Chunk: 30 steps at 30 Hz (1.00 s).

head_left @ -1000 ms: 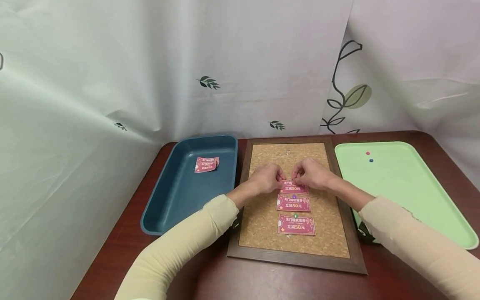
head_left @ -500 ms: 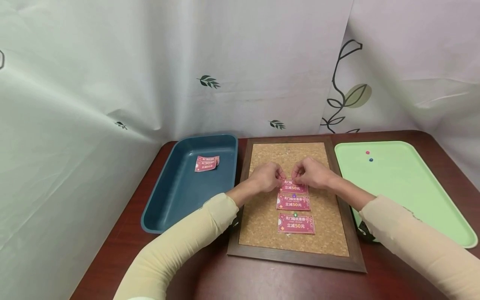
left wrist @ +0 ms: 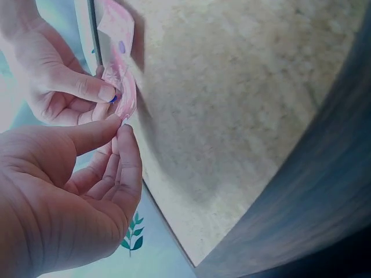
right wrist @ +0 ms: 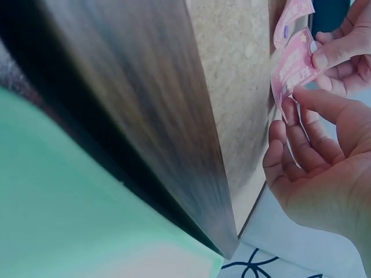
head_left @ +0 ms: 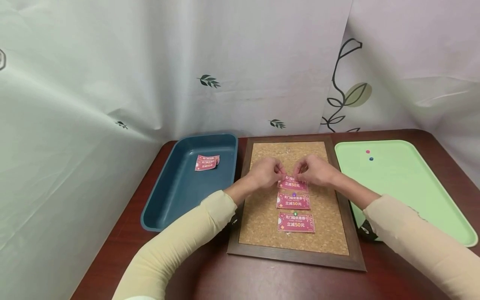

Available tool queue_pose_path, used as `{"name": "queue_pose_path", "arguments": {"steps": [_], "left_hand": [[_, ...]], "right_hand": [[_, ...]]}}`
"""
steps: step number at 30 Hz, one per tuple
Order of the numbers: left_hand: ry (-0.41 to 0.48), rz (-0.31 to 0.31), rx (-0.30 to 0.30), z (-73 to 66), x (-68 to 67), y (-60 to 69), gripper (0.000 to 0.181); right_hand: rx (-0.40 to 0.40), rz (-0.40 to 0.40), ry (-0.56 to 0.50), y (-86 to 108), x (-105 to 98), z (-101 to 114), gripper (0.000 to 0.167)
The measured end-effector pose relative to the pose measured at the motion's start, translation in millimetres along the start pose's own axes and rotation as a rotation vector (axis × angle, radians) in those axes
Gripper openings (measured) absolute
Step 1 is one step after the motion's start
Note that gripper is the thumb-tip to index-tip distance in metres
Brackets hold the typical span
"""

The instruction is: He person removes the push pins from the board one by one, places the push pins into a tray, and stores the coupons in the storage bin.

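On a framed cork board (head_left: 258,225), two pink coupons lie pinned in a column: the lower coupon (head_left: 296,223) by a green pushpin (head_left: 295,213), the middle coupon (head_left: 293,201) by a purple pushpin (head_left: 294,194). Above them my two hands hold a third pink coupon (head_left: 292,184). My left hand (head_left: 265,173) pinches its left end between thumb and forefinger. With its thumb and fingers, my right hand (head_left: 315,170) pinches the right part. A small blue pushpin head (left wrist: 113,99) shows at the right thumb's tip in the left wrist view. The coupon bends slightly off the cork.
Left of the board stands a dark blue tray (head_left: 151,216) with several overlapping coupons (head_left: 206,163). On the right, a light green tray (head_left: 405,187) carries a pink pushpin (head_left: 368,151) and a blue pushpin (head_left: 371,158). A white printed curtain (head_left: 240,100) hangs behind the table.
Both hands have shifted slightly toward the board's far edge with the coupon, widening its gap to the middle coupon. The trays and pinned coupons stay in place.
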<state>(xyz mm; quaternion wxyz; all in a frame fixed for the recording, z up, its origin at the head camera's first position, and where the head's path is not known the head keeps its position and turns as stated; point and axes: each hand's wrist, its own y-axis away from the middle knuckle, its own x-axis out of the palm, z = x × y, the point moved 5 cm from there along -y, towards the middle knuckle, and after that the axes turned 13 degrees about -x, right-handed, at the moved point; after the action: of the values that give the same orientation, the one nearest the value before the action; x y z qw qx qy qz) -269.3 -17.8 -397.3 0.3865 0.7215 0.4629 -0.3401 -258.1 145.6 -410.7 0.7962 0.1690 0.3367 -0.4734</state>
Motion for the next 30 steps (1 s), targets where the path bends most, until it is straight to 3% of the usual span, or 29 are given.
{"name": "queue_pose_path", "arguments": {"steps": [7, 13, 17, 24, 30], "left_hand": [[-0.021, -0.008, -0.007, -4.9, -13.3, 1.8, 0.005], [-0.003, -0.067, 0.031, -8.5, -38.4, 5.5, 0.006], [0.041, -0.092, 0.022, -2.7, -56.7, 9.0, 0.006], [0.091, -0.135, -0.017, 21.6, -88.8, 13.4, 0.007], [0.118, -0.193, -0.079, 60.3, -114.2, 14.9, 0.010]], "right_hand": [[-0.015, -0.044, 0.030, 2.7, -14, 5, 0.003], [-0.025, -0.098, 0.066, 6.8, -31, 7, 0.003], [-0.044, -0.121, 0.092, 11.6, -41, 7, 0.004], [-0.044, -0.145, 0.096, 23.3, -55, -2, 0.007], [-0.028, -0.176, 0.115, 37.7, -69, -18, 0.011]]}}
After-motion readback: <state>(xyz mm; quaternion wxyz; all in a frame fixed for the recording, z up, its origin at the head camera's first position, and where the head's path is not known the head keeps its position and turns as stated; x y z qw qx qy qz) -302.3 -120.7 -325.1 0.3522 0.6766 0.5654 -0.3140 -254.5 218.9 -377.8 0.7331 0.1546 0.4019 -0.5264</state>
